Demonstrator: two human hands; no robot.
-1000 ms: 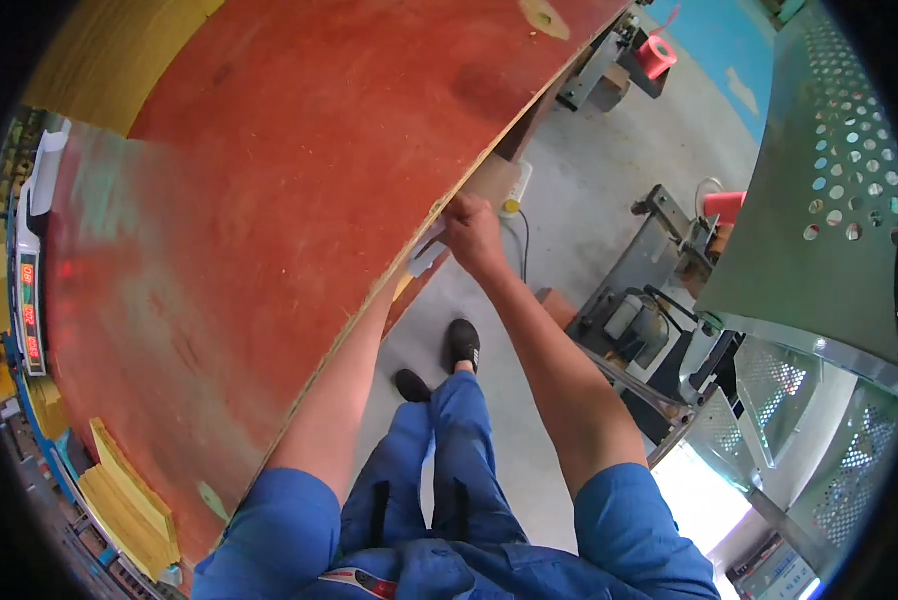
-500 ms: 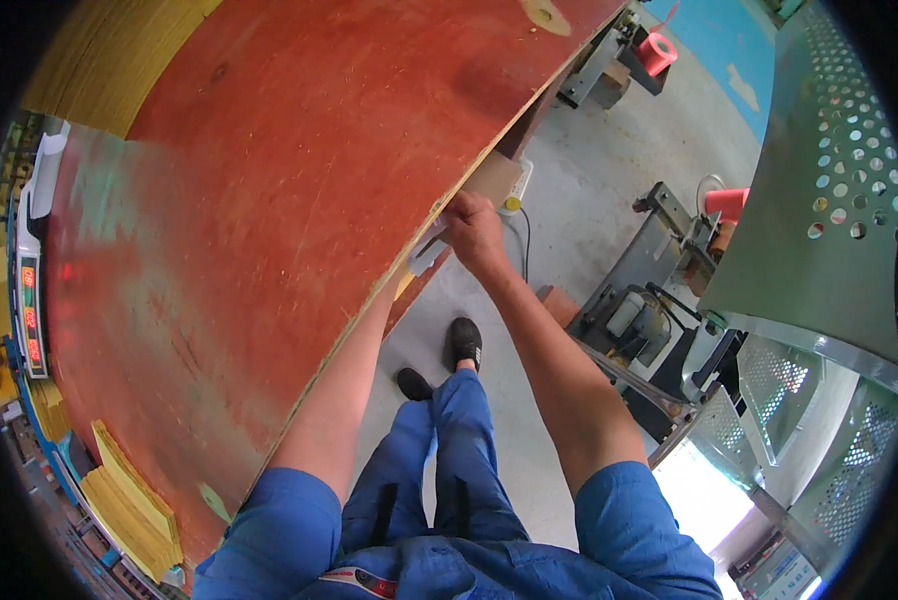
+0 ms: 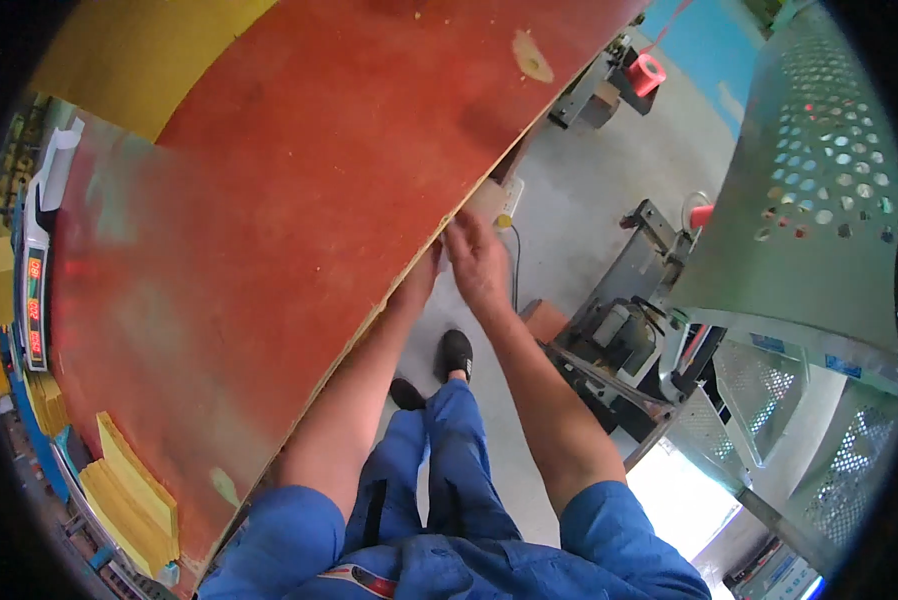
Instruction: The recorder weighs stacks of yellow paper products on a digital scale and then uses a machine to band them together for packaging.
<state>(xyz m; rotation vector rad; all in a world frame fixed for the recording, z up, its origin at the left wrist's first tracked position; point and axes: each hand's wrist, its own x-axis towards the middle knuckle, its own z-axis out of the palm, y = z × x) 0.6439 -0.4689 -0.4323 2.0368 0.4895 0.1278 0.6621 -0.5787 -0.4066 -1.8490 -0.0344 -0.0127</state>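
Note:
My right hand (image 3: pixel 477 262) is just outside the edge of the red-brown tabletop (image 3: pixel 299 190), palm turned inward. Its fingers look loosely stretched up toward the edge, and no object shows in them. My left hand (image 3: pixel 421 280) reaches beneath the same edge, close beside the right one, with its fingers hidden. Between the two hands a small whitish piece (image 3: pixel 442 260) shows, too little of it to name.
A yellow sheet stack (image 3: pixel 149 60) lies at the table's far left, and more yellow sheets (image 3: pixel 129 500) at near left. A white device with a lit display (image 3: pixel 35 290) borders the table. To the right stand a perforated green metal guard (image 3: pixel 799 200) and machinery (image 3: pixel 619 330).
My right hand has loosened from its curled hold at the table edge and come slightly nearer. The grey-white piece seen there is now mostly out of sight. The view has shifted a little.

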